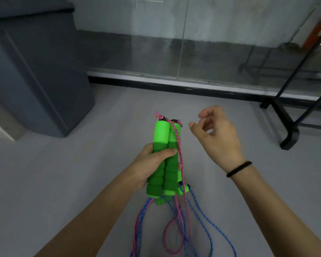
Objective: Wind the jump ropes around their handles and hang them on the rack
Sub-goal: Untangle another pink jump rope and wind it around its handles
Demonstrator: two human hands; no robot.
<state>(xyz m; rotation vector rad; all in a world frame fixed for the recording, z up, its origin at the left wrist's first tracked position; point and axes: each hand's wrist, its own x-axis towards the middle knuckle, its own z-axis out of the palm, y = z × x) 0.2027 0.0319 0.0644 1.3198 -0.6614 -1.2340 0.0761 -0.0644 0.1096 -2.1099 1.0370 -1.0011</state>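
- Head view: left hand (152,164) grips bright green foam handles (162,134), centre near.
- Unwound pink and blue braided ropes (182,169) dangle below.
- Empty right hand (217,134), fingers loosely curled.
- Far right, black metal rack (289,130): hanging outstanding.

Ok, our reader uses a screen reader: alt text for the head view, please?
A person's left hand grips green foam handles upright, pink and blue ropes dangling below; the right hand hovers beside them, holding nothing.

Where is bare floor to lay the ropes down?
Bare floor runs from the cabinet to the rack foot, beyond the right hand up to the glass wall. Crowded below the left hand, where ropes hang from the handles.
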